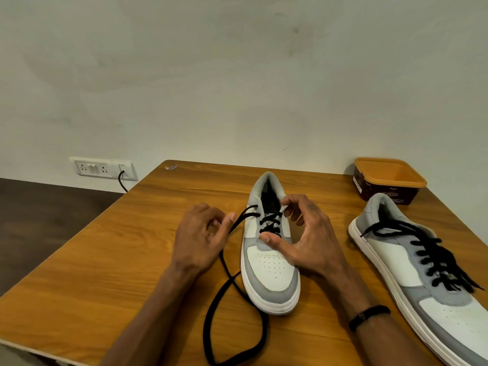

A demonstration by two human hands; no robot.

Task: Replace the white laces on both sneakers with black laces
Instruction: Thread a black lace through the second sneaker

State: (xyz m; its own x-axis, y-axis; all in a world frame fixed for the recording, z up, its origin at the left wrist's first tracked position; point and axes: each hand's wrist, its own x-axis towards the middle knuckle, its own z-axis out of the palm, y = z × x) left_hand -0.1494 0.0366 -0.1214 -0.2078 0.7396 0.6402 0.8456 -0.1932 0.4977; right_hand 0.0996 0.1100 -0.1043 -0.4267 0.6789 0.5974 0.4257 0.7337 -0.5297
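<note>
A grey-and-white sneaker [269, 265] stands mid-table with its toe toward me, partly threaded with a black lace [232, 299] whose long end loops over the table at its left. My left hand [200, 239] pinches that lace beside the shoe's upper eyelets. My right hand [306, 233] rests on the shoe, thumb pressing the lower lacing, fingers curled at the top right eyelet. A second sneaker [412, 276] at the right is fully laced in black.
A brown tub with an orange rim [388, 180] stands at the table's back right corner. The wooden table [105, 260] ends close to the wall. A wall socket strip [100, 169] with a plugged cable sits at the left.
</note>
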